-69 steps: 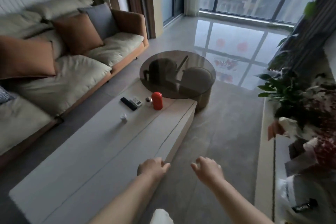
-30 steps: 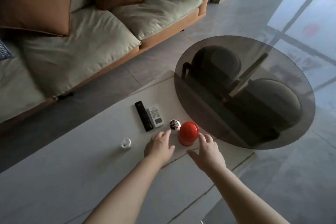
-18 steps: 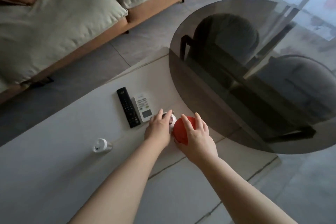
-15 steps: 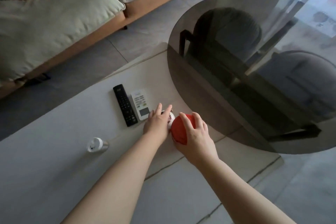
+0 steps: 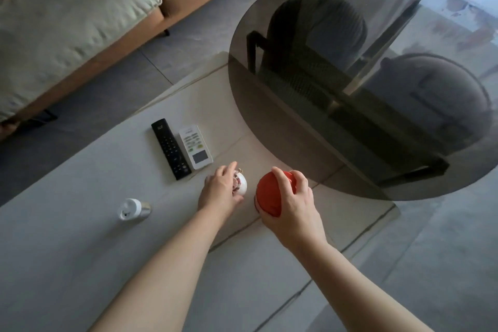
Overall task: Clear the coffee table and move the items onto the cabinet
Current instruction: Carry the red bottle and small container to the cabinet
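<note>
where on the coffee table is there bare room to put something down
Free: the pale coffee table top nearer than the small white-capped bottle, left of the forearms. Crowded: black remote, white remote, left hand on the small patterned jar, right hand gripping the red canister.

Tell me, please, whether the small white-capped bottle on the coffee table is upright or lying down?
Lying down: the small white-capped bottle rests on its side on the coffee table, cap facing the camera.
</note>
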### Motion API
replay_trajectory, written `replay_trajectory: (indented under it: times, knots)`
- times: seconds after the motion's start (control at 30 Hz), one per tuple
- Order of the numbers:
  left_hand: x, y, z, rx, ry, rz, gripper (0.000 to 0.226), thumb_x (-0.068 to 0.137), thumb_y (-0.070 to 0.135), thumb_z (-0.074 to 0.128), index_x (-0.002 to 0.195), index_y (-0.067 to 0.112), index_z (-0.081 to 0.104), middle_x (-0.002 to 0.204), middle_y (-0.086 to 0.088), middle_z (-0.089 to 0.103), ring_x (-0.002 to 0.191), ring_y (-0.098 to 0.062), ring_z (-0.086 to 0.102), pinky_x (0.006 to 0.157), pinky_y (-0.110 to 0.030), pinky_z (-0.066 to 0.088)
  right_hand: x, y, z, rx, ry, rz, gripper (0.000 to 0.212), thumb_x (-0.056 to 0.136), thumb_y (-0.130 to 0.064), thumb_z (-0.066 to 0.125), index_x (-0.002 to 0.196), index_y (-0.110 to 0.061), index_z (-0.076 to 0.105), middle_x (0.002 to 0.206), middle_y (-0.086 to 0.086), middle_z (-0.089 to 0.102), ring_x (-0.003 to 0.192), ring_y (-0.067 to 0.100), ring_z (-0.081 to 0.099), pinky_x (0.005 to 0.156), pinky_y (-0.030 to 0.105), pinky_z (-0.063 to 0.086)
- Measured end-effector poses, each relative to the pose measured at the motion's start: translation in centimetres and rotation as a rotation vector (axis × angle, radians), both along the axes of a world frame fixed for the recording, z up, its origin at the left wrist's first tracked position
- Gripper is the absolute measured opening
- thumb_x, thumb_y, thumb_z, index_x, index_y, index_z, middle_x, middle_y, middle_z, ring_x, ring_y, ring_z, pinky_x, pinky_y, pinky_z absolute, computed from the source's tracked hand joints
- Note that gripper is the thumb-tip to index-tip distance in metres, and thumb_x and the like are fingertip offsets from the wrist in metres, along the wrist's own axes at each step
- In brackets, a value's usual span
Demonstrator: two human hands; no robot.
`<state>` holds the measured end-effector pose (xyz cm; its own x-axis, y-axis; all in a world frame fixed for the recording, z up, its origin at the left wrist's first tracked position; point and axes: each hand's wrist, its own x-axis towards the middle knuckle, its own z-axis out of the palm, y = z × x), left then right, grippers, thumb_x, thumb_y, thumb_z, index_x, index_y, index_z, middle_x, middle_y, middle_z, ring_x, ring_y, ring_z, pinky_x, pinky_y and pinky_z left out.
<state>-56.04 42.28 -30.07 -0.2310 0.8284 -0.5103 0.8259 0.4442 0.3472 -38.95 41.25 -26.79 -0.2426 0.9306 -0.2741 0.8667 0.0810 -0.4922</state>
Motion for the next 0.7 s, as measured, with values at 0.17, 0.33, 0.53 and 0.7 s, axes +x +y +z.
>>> replay_trajectory:
  times: [0.17,0.33,0.53,0.7]
  knots:
    - [2.3,-3.1,4.0,-0.006,0.037,-0.093,0.067,0.076,0.034,0.067,0.135,0.022,0.037,0.138,0.0,0.042,0.117,-0.029,0.043,0.094,-0.033,0.04,3.4,-3.8,3.2,-0.073,0.055,-0.167,0.095,0.073,-0.049,0.073,0.14,-0.044,0.007,0.145,-0.006,0.014,0.131,0.025,0.032,0.087,0.037,0.053]
    - [6.1,-6.6,7.5,0.024,0.011,-0.269,0.06,0.073,0.041,0.066,0.127,0.027,0.043,0.129,0.004,0.046,0.113,-0.024,0.043,0.089,-0.033,0.043,7.8,-9.1,6.2,-0.109,0.099,-0.374,0.099,0.071,-0.046,0.074,0.147,-0.032,0.012,0.146,-0.002,0.019,0.13,0.025,0.035,0.093,0.038,0.048]
    - [13.0,-10.0,10.7,0.079,-0.037,-0.581,0.066,0.075,0.046,0.066,0.132,0.03,0.037,0.132,0.009,0.043,0.116,-0.02,0.041,0.087,-0.032,0.044,14.0,-16.3,9.6,-0.106,0.117,-0.644,0.094,0.07,-0.043,0.074,0.146,-0.026,0.021,0.144,0.003,0.024,0.128,0.027,0.038,0.098,0.04,0.044]
    - [20.4,-13.3,12.1,0.077,-0.095,-0.816,0.067,0.073,0.045,0.066,0.131,0.026,0.037,0.131,0.006,0.046,0.116,-0.021,0.04,0.086,-0.035,0.044,19.2,-23.4,11.0,-0.108,0.114,-0.907,0.094,0.069,-0.04,0.076,0.146,-0.021,0.026,0.144,0.008,0.027,0.128,0.03,0.037,0.104,0.039,0.037]
